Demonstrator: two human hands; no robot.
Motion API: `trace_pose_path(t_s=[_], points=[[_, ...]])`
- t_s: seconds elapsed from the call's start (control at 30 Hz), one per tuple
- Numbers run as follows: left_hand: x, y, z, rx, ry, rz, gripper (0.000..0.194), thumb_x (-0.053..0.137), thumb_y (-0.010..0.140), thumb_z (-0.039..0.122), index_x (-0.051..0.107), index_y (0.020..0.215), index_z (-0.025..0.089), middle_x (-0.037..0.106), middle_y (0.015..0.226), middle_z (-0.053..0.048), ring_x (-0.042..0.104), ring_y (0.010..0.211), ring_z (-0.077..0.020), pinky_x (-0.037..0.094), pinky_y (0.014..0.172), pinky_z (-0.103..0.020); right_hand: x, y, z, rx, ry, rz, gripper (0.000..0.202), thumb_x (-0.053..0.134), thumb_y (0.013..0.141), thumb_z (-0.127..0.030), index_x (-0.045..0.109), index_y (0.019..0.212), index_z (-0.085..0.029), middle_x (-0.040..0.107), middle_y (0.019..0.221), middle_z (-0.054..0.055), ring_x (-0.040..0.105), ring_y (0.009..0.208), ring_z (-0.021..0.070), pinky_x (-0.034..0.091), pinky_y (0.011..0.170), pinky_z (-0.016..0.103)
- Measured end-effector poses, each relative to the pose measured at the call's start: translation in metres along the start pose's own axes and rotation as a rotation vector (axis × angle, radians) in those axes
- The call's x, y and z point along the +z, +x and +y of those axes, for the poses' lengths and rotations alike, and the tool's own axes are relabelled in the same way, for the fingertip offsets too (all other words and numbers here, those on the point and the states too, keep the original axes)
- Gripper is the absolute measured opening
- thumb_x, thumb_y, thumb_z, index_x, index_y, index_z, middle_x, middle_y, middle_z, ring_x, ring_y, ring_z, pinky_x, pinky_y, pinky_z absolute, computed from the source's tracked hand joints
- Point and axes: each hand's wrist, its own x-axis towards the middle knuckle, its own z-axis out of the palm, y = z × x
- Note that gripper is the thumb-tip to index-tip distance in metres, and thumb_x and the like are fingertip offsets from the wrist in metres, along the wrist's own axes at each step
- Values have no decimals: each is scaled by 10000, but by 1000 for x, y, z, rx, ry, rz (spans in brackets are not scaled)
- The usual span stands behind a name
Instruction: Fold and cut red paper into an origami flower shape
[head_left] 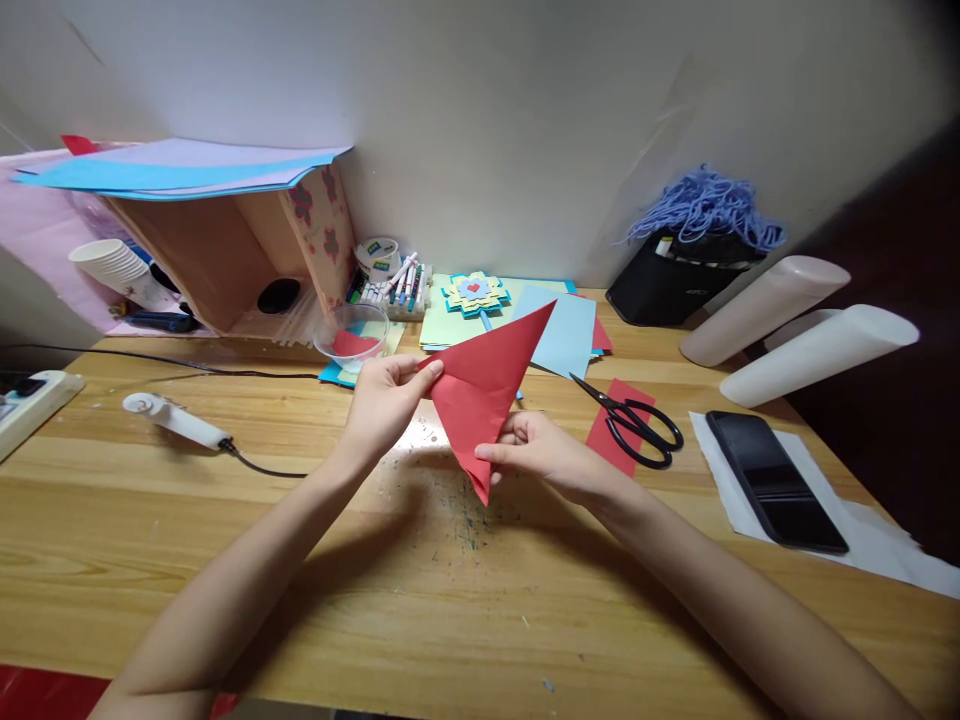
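Observation:
Above the middle of the table, both hands hold a folded sheet of red paper (491, 375), shaped like a triangle with creases across it. My left hand (388, 400) pinches its left corner between thumb and fingers. Lower down, my right hand (529, 450) grips the right edge close to the bottom tip, thumb in front and fingers partly behind. One long point of the paper reaches up and to the right. Black-handled scissors (634, 420) lie right of my right hand, partly on a red paper piece (611, 455).
A glue gun (176, 420) with a cable lies left on the wooden table (315, 600). Behind are a clear bowl (382, 345), markers (405, 285), a paper flower (476, 292) and coloured sheets (577, 340). A phone (772, 480) and white rolls (817, 355) are at right.

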Motion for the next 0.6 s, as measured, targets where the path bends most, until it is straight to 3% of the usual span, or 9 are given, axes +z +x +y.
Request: trace_pose_path(t_s=[0.13,0.37,0.6], points=[[-2,1,1,6,-19,13,231,686,713,336,704,718,106,690,684,-36,594,634,-133,454,609,-230,1,-1,1,-13,33,-31,184,733,671,-264,666,800,-151,691,768,23,619,684,113,482,698,241],[-3,6,-4,18,-17,17,249,685,710,349,693,706,100,664,648,-26,568,614,-123,437,605,-232,4,1,2,34,60,-105,295,692,718,-394,622,794,-118,683,695,54,632,625,121,495,636,249],[-5,11,-10,18,12,25,268,682,709,367,677,679,101,641,625,-21,553,607,-119,427,604,-230,6,1,4,25,58,-68,243,750,658,-299,625,757,-116,660,701,35,614,640,112,496,701,266]])
